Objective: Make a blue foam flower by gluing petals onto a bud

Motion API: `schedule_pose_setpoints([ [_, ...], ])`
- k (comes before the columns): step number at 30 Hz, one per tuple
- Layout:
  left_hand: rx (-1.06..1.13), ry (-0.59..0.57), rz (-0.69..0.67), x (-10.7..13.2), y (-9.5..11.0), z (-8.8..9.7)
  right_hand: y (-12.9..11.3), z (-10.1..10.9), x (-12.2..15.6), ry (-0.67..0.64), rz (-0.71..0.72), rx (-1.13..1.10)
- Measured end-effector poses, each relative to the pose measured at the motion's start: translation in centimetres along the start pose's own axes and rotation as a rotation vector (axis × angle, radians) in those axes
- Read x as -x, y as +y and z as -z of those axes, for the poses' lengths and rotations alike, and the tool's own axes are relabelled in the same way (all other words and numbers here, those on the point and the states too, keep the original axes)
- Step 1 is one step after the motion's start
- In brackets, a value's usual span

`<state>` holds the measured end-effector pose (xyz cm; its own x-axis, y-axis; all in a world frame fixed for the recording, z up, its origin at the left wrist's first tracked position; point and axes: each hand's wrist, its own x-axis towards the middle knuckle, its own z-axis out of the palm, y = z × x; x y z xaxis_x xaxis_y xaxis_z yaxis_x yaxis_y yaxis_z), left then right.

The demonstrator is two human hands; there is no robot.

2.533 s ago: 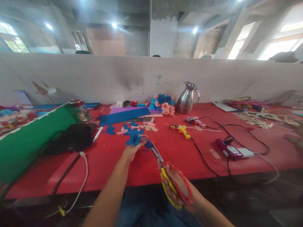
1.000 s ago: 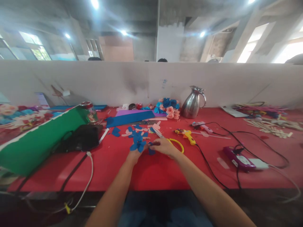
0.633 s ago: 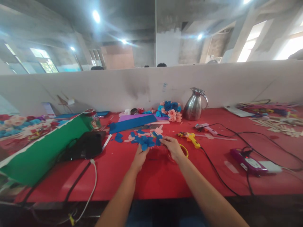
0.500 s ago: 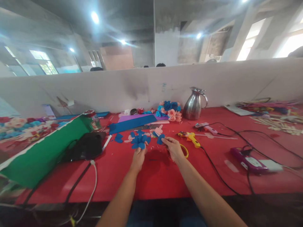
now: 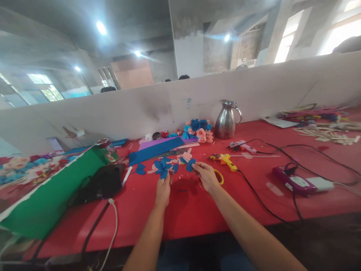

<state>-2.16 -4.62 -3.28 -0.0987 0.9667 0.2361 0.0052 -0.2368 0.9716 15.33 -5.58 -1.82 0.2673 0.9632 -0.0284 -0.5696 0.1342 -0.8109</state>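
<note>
My left hand (image 5: 163, 191) is closed on a blue paper flower (image 5: 163, 168), held up just above the red table (image 5: 254, 188). My right hand (image 5: 207, 175) pinches a small blue petal piece (image 5: 190, 164) a little to the right of the flower. The yellow-handled scissors (image 5: 219, 176) lie on the table right behind my right hand. Loose blue and pink cut-outs (image 5: 180, 156) are scattered just beyond both hands.
A yellow glue gun (image 5: 224, 160) with a black cord lies right of my hands. Beyond it stand a steel jug (image 5: 225, 120) and finished paper flowers (image 5: 199, 130). A green sheet (image 5: 47, 184) and black bag (image 5: 100, 183) sit left; a purple device (image 5: 293, 182) sits right.
The scissors left my right hand and now lie on the table. My right hand picked up a blue petal piece and holds it beside the flower; the view tilted.
</note>
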Motion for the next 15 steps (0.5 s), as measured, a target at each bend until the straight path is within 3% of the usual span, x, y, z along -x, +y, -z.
schedule_pose_setpoints([
  [4,-0.066,-0.031,0.007,0.00,0.33,-0.02,-0.13,-0.06,0.02,-0.003,-0.001,-0.019],
  [8,0.093,-0.062,0.069,-0.02,0.46,-0.22,-0.19,-0.13,0.05,-0.012,-0.005,-0.019],
  [15,0.194,0.044,0.092,-0.28,0.66,-0.08,-0.04,-0.28,0.23,-0.006,0.009,0.008],
])
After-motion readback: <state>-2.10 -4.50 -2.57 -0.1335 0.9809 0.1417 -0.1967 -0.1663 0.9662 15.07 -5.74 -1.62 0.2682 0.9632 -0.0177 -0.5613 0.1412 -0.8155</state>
